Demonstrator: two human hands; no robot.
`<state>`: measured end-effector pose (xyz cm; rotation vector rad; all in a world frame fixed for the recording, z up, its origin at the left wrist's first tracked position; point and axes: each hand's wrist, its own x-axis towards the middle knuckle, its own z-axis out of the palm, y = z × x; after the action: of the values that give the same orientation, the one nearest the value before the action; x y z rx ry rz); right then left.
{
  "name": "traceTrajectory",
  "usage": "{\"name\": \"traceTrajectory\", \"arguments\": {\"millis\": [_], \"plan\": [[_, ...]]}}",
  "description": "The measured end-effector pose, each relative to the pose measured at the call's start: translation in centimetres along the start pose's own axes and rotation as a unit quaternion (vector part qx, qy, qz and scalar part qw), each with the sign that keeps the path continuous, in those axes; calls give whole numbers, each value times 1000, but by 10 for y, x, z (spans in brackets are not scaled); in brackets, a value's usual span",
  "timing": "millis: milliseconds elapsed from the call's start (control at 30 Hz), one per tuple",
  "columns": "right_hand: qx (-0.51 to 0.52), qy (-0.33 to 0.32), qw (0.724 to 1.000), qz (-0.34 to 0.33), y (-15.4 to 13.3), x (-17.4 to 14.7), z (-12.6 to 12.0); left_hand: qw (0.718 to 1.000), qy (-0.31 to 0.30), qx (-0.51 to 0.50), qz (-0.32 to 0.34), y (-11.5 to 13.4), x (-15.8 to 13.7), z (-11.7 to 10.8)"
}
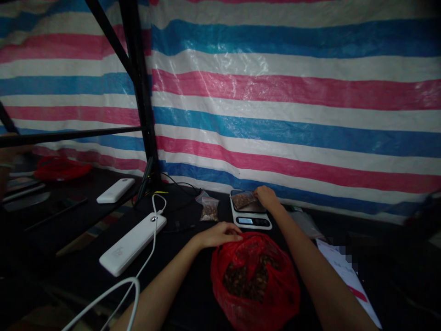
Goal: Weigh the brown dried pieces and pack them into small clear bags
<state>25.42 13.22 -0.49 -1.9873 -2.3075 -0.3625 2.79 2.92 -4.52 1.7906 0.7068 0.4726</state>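
In front of me sits a red plastic bag [282,285], its mouth spread and brown, seed-like bits inside. My left hand [220,234] is at its far rim, with fingers and thumb closed on the edge of the plastic. Beyond the bag stands a white digital kitchen scale [234,220] with a lit display. On its plate lies a small clear zip bag [243,200] with brown bits in it. My right hand [267,197] reaches over the scale and pinches the right end of that zip bag; its fingertips are partly hidden.
Filled zip bags [209,209] lie left of the scale. Clear plastic bags [305,223] and a printed sheet [344,271] lie right. A white power bank [132,243] with a cable [151,248] is at left, near a black metal post [146,105]. Striped sheeting [292,92] hangs behind.
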Motion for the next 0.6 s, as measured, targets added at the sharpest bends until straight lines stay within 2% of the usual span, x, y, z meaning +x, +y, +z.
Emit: {"name": "traceTrajectory", "arguments": {"millis": [233,600], "plan": [[-38,-16,998,-42,0,0,-1,1000,1,-1,6,0,-1,-1],[-58,-78,995,-17,23,-26,-18,999,-11,17,38,1,-2,-3]]}}
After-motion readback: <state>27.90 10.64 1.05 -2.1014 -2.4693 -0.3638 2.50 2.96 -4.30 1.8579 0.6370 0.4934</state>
